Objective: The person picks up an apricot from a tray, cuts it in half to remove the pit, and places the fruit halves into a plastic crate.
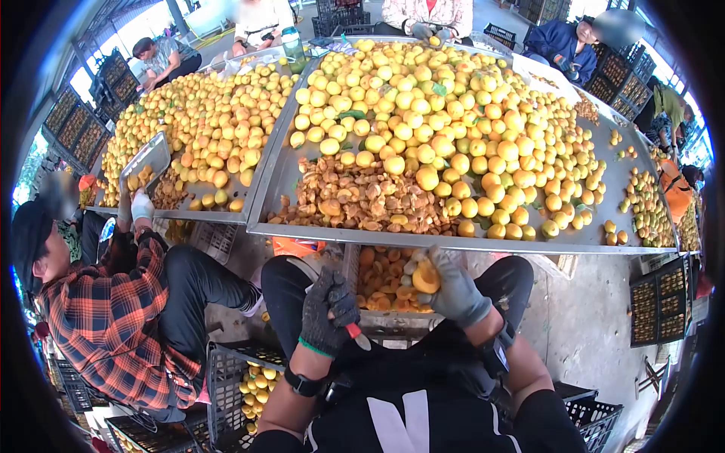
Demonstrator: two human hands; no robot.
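My left hand [331, 311], in a dark knit glove with a green cuff, is closed around a small knife [353, 330], whose red part sticks out below the fist. To its right, my right hand [447, 285] in a grey glove grips an apricot [426, 276], its orange side turned toward the left. Both hands are above my lap, just below the table edge. Under them, between my knees, a crate [351, 264] contains orange apricot halves [381, 275].
A metal-rimmed table [468, 242] bears heaped whole apricots [423, 113] and a pile of brown pits [362, 198]. At left, a person in a plaid shirt [113, 325] holds a scoop [147, 160]. Black crates [226, 392] flank me; more people sit around the tables.
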